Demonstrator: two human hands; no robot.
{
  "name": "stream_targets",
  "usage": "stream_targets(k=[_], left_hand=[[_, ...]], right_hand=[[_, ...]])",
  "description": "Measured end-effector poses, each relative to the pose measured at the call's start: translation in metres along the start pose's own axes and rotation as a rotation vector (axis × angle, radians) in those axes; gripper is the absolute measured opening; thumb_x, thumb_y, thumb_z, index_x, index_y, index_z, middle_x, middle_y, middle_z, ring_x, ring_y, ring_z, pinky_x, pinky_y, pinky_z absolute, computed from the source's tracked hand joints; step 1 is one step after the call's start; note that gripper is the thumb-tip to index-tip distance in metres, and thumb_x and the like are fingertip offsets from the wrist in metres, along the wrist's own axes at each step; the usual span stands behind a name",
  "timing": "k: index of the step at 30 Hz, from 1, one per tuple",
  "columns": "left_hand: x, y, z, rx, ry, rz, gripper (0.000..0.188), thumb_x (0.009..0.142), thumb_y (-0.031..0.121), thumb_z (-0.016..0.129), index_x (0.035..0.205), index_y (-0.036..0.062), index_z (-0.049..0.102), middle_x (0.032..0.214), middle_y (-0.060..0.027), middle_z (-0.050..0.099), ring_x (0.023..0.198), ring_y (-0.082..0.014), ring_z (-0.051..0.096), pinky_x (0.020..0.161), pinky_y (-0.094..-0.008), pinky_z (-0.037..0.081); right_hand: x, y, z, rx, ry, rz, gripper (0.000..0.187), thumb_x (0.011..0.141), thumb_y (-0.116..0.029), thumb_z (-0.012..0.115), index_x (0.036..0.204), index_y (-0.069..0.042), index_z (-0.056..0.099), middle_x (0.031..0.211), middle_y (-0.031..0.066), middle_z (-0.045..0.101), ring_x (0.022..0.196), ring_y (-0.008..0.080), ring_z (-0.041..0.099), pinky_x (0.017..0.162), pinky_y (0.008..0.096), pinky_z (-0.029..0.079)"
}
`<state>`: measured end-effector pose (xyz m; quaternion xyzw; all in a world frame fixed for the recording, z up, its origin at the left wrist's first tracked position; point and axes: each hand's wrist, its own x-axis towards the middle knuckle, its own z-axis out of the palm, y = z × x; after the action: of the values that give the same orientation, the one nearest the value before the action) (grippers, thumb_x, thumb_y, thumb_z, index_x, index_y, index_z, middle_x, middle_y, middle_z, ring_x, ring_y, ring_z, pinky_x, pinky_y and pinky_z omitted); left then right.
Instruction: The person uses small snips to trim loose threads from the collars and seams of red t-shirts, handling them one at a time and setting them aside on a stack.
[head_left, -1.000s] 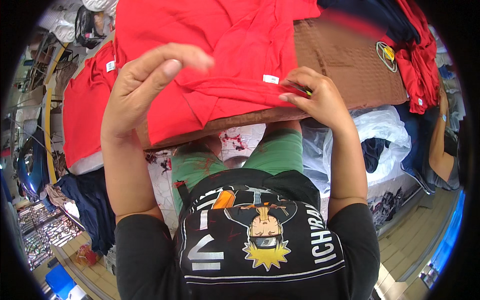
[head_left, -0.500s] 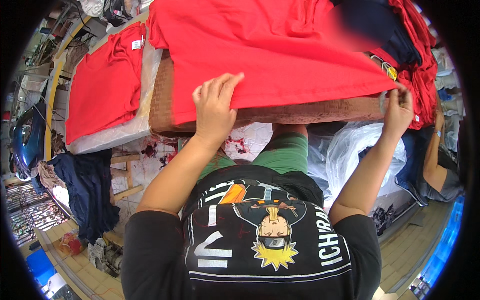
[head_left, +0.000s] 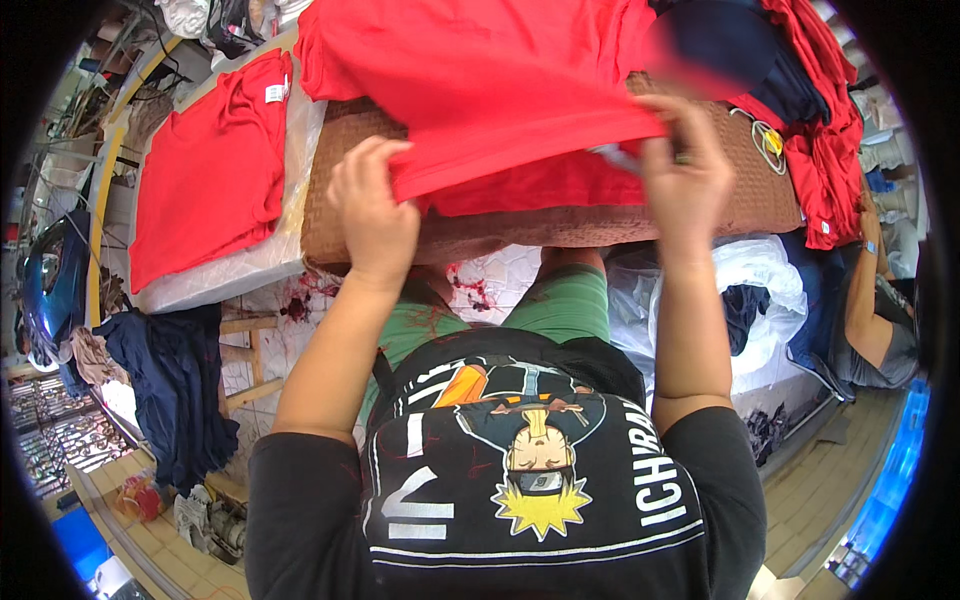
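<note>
A red T-shirt lies spread over the brown padded table top, its near edge lifted and partly blurred. My left hand is closed on the left corner of that edge, the thumb beneath the cloth. At the other end, my right hand pinches the edge; a small pale strip shows beside its fingers. Below the lifted edge, another layer of red cloth rests on the table. To the left, a red shirt with a white tag lies flat, folded, on a plastic-covered surface.
On the right lie a heap of red garments, dark navy cloth and a small yellow object with a pale cord. A clear plastic bag sits below. Another person's arm reaches in at far right. Navy cloth hangs at left.
My right hand has moved left and toward the middle, bringing the shirt's right corner along. My left hand has gone from lying open on the cloth to gripping its left corner, and the edge is raised.
</note>
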<state>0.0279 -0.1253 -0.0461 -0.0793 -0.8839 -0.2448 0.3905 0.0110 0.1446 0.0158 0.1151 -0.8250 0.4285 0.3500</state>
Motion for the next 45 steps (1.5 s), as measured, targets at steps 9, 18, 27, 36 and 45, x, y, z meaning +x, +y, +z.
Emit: stream_targets(k=[9, 18, 27, 36, 45], left_hand=[[-0.038, -0.030, -0.021, -0.147, -0.393, 0.259, 0.017, 0.069, 0.009, 0.070, 0.085, 0.0138, 0.066, 0.099, -0.0006, 0.063, 0.099, -0.0229, 0.058, 0.093, -0.0409, 0.037], [-0.014, 0.015, -0.002, -0.423, -0.408, -0.022, 0.020, 0.080, 0.016, 0.075, 0.097, 0.0051, 0.071, 0.102, -0.0116, 0.069, 0.094, -0.0265, 0.065, 0.084, -0.0357, 0.051], [-0.033, 0.033, 0.035, -0.250, -0.440, -0.022, 0.026, 0.077, 0.013, 0.077, 0.101, 0.0039, 0.073, 0.099, -0.0090, 0.069, 0.091, -0.0258, 0.065, 0.081, -0.0339, 0.053], [-0.005, 0.022, 0.026, -0.835, -0.651, -0.738, 0.021, 0.092, 0.015, 0.067, 0.103, -0.0030, 0.071, 0.101, -0.0080, 0.072, 0.095, -0.0096, 0.063, 0.089, -0.0255, 0.049], [-0.006, 0.017, 0.027, -0.988, -0.694, -0.723, 0.019, 0.093, 0.013, 0.065, 0.103, -0.0025, 0.070, 0.113, -0.0108, 0.069, 0.105, -0.0117, 0.060, 0.097, -0.0283, 0.045]], right_hand=[[-0.030, 0.118, -0.053, -0.444, -0.359, 0.147, 0.032, 0.080, 0.001, 0.060, 0.107, -0.012, 0.070, 0.107, 0.0122, 0.067, 0.096, 0.0283, 0.066, 0.081, 0.0377, 0.051], [-0.009, 0.029, -0.008, -0.155, -0.504, 0.241, 0.024, 0.083, -0.021, 0.073, 0.102, -0.008, 0.070, 0.097, 0.0138, 0.069, 0.089, 0.0263, 0.068, 0.075, 0.0351, 0.052], [-0.053, 0.032, 0.069, 0.079, -0.513, 0.104, 0.026, 0.087, -0.018, 0.066, 0.109, -0.005, 0.059, 0.095, 0.0150, 0.065, 0.087, 0.0329, 0.065, 0.074, 0.0405, 0.052], [-0.054, 0.035, 0.057, 0.217, -0.559, 0.202, 0.015, 0.085, -0.008, 0.067, 0.099, -0.003, 0.064, 0.091, 0.0142, 0.063, 0.080, 0.0295, 0.065, 0.069, 0.0365, 0.050], [-0.049, 0.022, 0.057, 0.042, -0.637, 0.043, 0.016, 0.083, -0.008, 0.066, 0.099, -0.005, 0.063, 0.095, 0.0115, 0.062, 0.086, 0.0312, 0.064, 0.071, 0.0396, 0.051]])
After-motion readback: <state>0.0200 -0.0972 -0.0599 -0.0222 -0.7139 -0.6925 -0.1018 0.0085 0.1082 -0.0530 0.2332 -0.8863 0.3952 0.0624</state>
